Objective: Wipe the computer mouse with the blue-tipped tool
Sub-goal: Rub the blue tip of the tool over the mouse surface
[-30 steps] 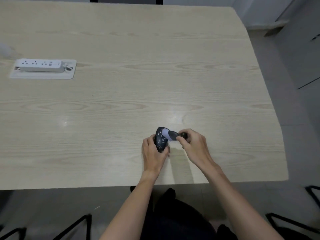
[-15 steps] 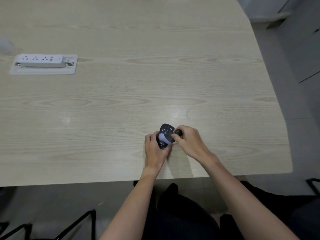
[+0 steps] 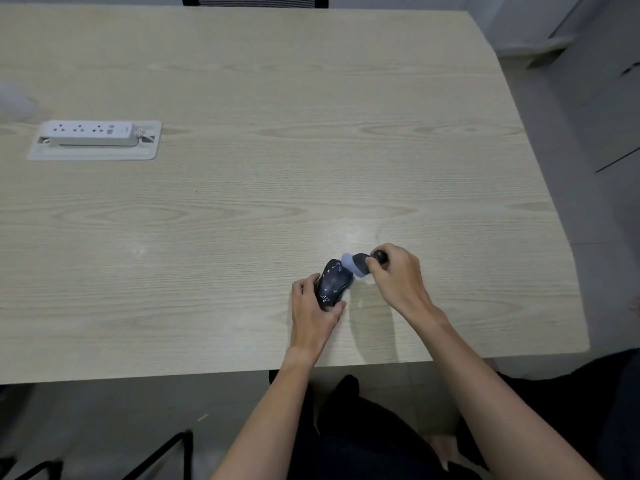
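Two bare hands work at the near edge of a pale wood-grain table [image 3: 242, 202], seen from the head camera. The left hand [image 3: 313, 315] cups a dark computer mouse [image 3: 333, 283] from its near-left side, fingers curled along the left flank and thumb pressed against the near right edge. The mouse sits on the tabletop near the front edge, right of centre, its long axis running from the near left to the far right, with the narrower front end pointing away from the person and slightly rightward. White specks mark its dark shell.

The right hand [image 3: 398, 278] holds the blue-tipped tool [image 3: 360, 263], fingers closed tightly around the dark handle, whose rounded end pokes out above the knuckles. The tool lies roughly level, its long axis crossing left to right, the pale blue tip [image 3: 348, 260] aimed left and meeting the far right end of the mouse; whether it truly touches the shell is hard to tell through the blur.

Well apart, at the far left of the table, a white power strip [image 3: 88, 133] rests in a recessed tray [image 3: 93, 153].
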